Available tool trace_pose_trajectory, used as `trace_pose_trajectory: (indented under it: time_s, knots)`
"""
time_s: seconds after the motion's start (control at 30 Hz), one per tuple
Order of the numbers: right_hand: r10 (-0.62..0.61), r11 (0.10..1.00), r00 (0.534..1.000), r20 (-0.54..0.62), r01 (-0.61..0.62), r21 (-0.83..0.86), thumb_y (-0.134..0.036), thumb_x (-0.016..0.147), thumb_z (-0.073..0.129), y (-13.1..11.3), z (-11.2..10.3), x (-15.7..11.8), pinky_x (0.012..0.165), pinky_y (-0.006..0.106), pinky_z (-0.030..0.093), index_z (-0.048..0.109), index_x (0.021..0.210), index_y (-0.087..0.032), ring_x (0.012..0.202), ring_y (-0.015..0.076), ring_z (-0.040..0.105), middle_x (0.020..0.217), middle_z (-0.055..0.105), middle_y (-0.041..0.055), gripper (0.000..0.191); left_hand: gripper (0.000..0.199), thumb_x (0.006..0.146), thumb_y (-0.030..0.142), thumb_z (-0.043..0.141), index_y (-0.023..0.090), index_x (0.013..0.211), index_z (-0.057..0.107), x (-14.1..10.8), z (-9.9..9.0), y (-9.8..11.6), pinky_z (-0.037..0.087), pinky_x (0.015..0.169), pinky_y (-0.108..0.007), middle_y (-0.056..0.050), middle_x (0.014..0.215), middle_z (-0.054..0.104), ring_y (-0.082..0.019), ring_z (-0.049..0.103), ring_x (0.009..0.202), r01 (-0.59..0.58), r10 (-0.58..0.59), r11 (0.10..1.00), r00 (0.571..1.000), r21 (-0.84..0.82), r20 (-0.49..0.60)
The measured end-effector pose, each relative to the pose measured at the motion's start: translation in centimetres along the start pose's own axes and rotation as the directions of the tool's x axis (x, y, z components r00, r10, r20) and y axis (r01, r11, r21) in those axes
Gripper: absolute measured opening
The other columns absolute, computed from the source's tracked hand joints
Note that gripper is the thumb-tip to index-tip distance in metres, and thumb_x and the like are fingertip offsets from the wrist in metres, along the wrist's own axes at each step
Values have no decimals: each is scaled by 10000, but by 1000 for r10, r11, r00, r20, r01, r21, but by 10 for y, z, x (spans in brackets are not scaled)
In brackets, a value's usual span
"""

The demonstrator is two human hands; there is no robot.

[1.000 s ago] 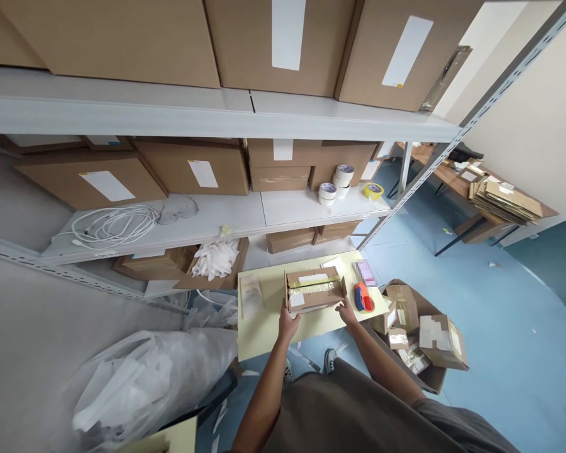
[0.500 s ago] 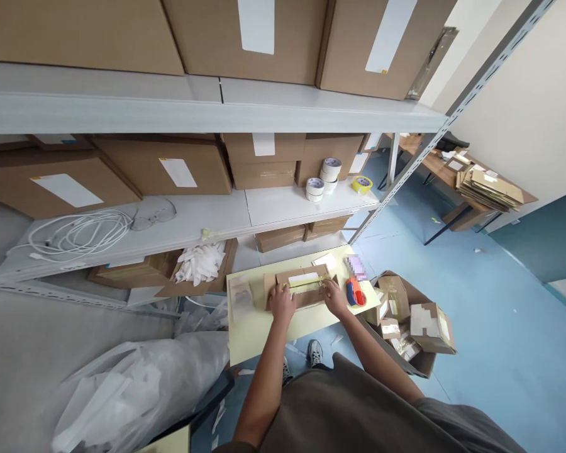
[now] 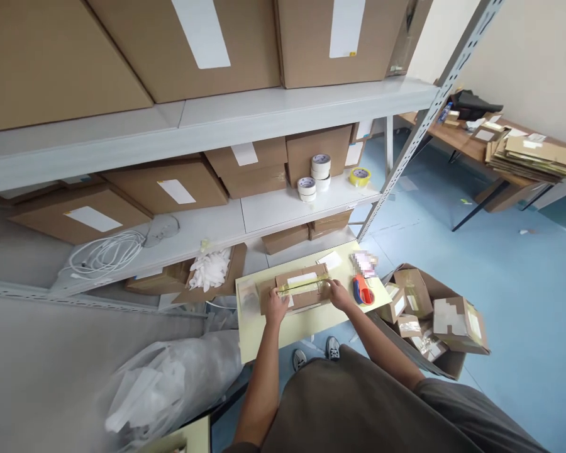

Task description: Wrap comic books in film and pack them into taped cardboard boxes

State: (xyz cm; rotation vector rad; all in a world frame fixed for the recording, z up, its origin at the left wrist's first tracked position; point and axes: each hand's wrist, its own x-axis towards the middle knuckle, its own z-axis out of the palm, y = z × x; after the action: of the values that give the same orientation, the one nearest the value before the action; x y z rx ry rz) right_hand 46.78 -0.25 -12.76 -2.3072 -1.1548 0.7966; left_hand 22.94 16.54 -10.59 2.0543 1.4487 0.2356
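Note:
A small brown cardboard box (image 3: pixel 306 272) with a white label lies on a pale yellow table (image 3: pixel 259 336). A strip of yellowish clear tape (image 3: pixel 305 288) runs lengthwise over it, with a thin dark line beside the tape. My left hand (image 3: pixel 277 306) is closed on the box's near left part, by the tape's left end. At the opposite end my right hand (image 3: pixel 339 295) is closed, fingers curled at the box edge and tape end; the fingertips are hard to make out. Just right of it lies a red and blue tape dispenser (image 3: pixel 363 290).
A large carton of small boxes (image 3: pixel 453 368) stands right of the table. A shelf rack ahead carries cartons, white tape rolls (image 3: pixel 321 167), a yellow tape roll (image 3: pixel 359 177) and coiled white cable (image 3: pixel 106 255). A full plastic bag (image 3: pixel 179 377) sits lower left.
My view has turned, shifting the scene. Both hands stay at the box's ends; my left hand has moved to its left end, and the tape between them shows more plainly.

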Motion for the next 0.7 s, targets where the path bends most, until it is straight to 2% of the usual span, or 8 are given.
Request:
trace_pose_trajectory:
  time_s: [0.07,0.17,0.3,0.4,0.5,0.53,0.6,0.7]
  knots:
    - [31,997,999,37,-28,-77,-162,948,504,-5,-3,7,972,347,486,445,1599,-252,1122,274,661,1417,576,170,660,393,874,305,697,210,1251,643,-3,-1,1,471,1107,-406,-137,1363,673,-307,618,1305,9,-9,999,1000,-37,-13]
    - [57,991,996,74,-47,-128,-203,965,504,-7,-4,14,920,372,490,299,1677,-267,1039,301,686,1320,613,185,743,524,871,310,694,243,1382,603,-7,-1,2,449,1140,-389,-108,1453,638,-288,582,1361,-8,6,994,1000,-105,-14]
    - [44,995,996,82,-36,-95,-220,933,551,-4,-7,21,868,361,489,145,1713,-295,945,291,713,1236,659,169,882,765,875,327,700,221,1581,423,-9,-1,7,395,1200,-408,-143,1577,543,-306,494,1467,-35,35,994,999,-100,-8]
    - [52,994,992,114,-40,-106,-221,898,601,-3,-13,28,873,354,487,80,1718,-292,952,287,728,1188,700,162,974,944,881,380,722,206,1669,233,-9,4,13,394,1204,-415,-184,1652,438,-310,461,1501,-33,20,991,995,-131,-101]
    - [61,994,989,133,-49,-98,-251,877,649,-2,-17,34,910,385,478,114,1717,-286,1008,320,738,1164,736,172,996,1046,884,431,726,160,1690,116,-8,13,19,432,1170,-411,-202,1534,562,-295,540,1433,56,-85,977,987,-205,-137]
    - [61,996,989,136,-50,-80,-271,867,670,-2,-18,35,917,394,476,134,1715,-281,1020,330,740,1148,748,171,1003,1023,881,442,724,150,1682,158,-7,16,21,443,1159,-412,-186,1451,631,-291,574,1394,77,-105,974,987,-215,-124]
    - [52,998,989,137,-48,-35,-321,848,705,0,-21,37,916,402,476,187,1708,-259,1030,342,741,1100,772,167,1006,871,886,481,695,153,1617,351,-4,18,22,474,1122,-409,-143,1293,720,-285,637,1305,92,-117,972,988,-215,-106]
    - [28,999,991,129,-30,17,-389,838,720,1,-27,38,909,401,477,307,1676,-234,1027,342,739,1069,787,166,947,571,925,609,558,167,1256,700,2,14,16,547,996,-380,-123,1106,775,-280,719,1120,123,-152,959,984,-255,-95]
